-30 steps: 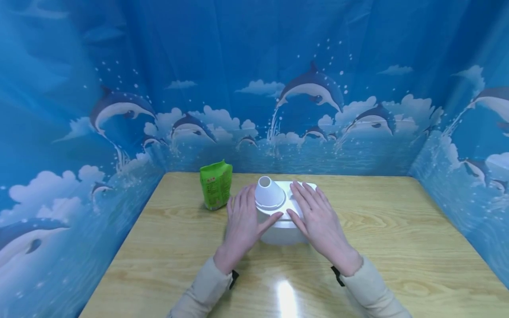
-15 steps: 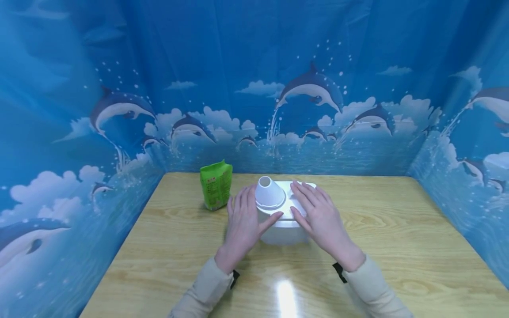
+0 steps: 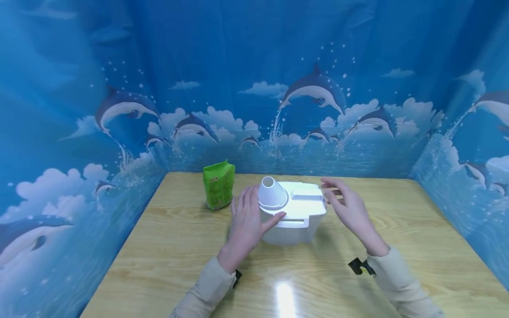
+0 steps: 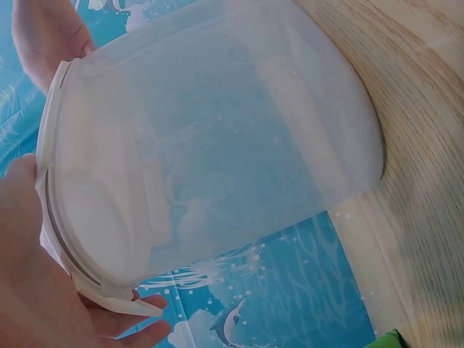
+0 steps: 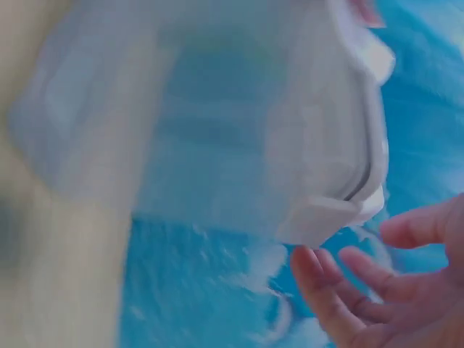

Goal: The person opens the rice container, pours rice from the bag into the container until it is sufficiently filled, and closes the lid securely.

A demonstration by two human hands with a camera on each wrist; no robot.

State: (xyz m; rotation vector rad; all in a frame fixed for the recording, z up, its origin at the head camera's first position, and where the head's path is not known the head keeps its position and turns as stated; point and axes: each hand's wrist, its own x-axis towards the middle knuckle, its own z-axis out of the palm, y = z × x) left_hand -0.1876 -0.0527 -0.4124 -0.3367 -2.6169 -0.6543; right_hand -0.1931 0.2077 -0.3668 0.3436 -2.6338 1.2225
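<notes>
Mid-tabletop (image 3: 397, 238), toward the back: the box (image 3: 288, 236), upright, translucent, with a white lid (image 3: 293, 210) seated on top and a white cone standing on the lid's left part. Left hand (image 3: 243, 216) lies against the box's left side, fingers extended, thumb reaching to the lid's front edge; contact there, no clenching. Right hand (image 3: 350, 210) holds nothing, fingers loosely bent, just beside the lid's right end; fingertips close under the right clip (image 5: 319, 219), touch uncertain. So the box sits between the two hands. Step in hand, as judged: working at the lid's side fastenings, left hand steadying. Next move seems to call for right fingertips on that clip, box kept from sliding. Whether the clip is latched, cannot tell.
</notes>
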